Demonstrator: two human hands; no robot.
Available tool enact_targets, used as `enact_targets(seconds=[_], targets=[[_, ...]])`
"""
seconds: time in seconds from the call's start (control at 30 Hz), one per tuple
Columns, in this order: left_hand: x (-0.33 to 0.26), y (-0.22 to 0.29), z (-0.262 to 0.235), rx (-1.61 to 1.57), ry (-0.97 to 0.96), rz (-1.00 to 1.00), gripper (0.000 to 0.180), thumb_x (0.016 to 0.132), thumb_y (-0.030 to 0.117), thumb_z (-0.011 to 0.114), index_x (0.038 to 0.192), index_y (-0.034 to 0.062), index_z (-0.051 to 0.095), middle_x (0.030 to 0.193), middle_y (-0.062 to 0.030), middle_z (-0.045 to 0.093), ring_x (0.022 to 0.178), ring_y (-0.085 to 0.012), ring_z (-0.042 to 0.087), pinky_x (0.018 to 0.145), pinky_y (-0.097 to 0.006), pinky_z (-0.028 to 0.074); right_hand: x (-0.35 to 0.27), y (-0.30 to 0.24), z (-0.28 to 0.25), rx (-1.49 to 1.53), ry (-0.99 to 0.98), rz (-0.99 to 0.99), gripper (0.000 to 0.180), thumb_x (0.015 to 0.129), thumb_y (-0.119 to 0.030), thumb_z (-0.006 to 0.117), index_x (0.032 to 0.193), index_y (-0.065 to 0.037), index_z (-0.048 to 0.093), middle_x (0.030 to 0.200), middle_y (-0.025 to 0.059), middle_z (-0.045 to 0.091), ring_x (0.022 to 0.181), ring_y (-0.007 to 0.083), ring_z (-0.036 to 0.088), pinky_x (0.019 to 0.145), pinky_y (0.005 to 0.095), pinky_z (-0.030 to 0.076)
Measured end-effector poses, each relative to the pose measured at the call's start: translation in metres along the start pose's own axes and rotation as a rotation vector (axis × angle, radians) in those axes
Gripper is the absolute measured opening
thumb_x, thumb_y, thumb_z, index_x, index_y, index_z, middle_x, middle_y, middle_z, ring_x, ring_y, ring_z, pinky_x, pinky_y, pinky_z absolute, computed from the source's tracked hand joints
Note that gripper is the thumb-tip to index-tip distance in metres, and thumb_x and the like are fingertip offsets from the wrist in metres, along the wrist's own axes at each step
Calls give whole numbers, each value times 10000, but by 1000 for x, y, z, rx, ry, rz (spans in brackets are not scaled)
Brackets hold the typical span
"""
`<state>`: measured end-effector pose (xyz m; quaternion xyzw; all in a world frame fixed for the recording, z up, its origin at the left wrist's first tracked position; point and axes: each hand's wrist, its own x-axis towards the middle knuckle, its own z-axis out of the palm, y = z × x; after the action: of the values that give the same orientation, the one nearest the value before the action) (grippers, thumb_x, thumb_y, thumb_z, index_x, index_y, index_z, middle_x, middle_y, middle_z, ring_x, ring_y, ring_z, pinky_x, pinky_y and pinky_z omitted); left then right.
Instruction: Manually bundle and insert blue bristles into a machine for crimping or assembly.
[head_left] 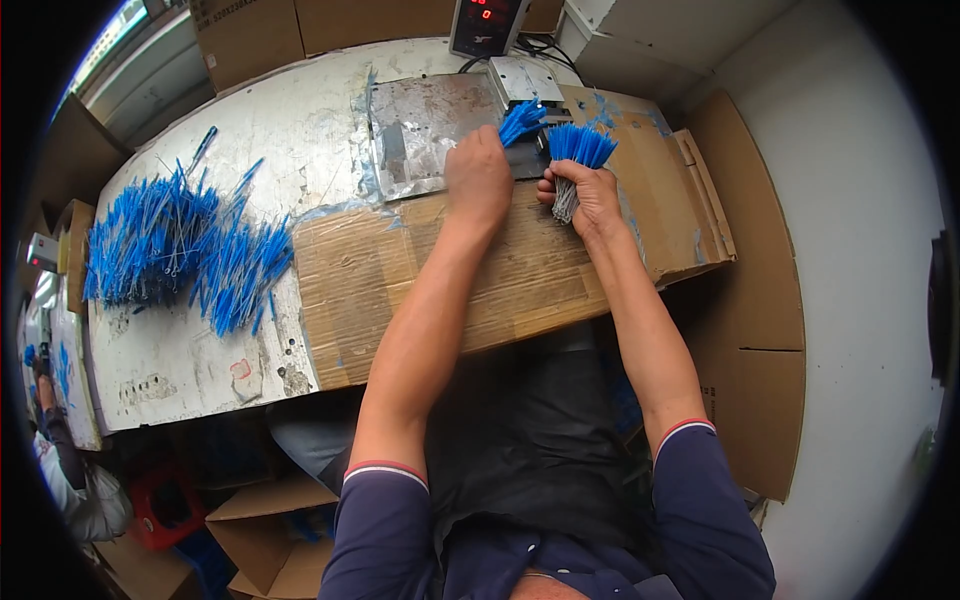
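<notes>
My right hand (pixel 590 190) is closed round a bundle of thin blue-tipped wire brushes (pixel 582 146). Their blue ends fan out above my thumb and the grey wire stems stick out below. To its left, my left hand (pixel 480 170) is curled closed over the right edge of a worn metal plate (pixel 420 110). A smaller bunch of the same blue brushes (pixel 522 122) lies right beside its fingers, in front of a small pale metal box (pixel 525 80). What the left fingers grip is hidden.
Big heaps of blue brushes (pixel 150 240) lie on the white table (pixel 190 370) at the left. Taped cardboard (pixel 400 280) covers the table's front. A display box with red digits (pixel 487 25) stands at the back. Cardboard (pixel 745 230) and a white wall border the right. Another person works far left.
</notes>
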<state>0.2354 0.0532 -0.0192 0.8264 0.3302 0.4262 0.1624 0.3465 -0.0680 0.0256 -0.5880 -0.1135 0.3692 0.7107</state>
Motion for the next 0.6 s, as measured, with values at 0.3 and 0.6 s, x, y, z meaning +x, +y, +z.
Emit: enact_targets(seconds=[0.3, 0.6], targets=[[5, 7, -5, -675, -23, -291, 143, 1012, 176, 594, 1053, 39, 603, 881, -173, 715, 809, -416, 682, 680, -479, 508, -9, 4, 16, -126, -178, 83, 128, 842, -22, 725, 927, 60, 676, 811, 143, 715, 672, 245, 728, 546, 356, 625], [3, 7, -1, -573, 15, -236, 111, 1005, 134, 604, 1061, 41, 627, 860, -127, 723, 765, -305, 709, 680, -407, 526, -16, 8, 23, -66, -137, -38, 153, 782, 60, 734, 924, 58, 678, 801, 125, 709, 640, 223, 717, 527, 323, 619]])
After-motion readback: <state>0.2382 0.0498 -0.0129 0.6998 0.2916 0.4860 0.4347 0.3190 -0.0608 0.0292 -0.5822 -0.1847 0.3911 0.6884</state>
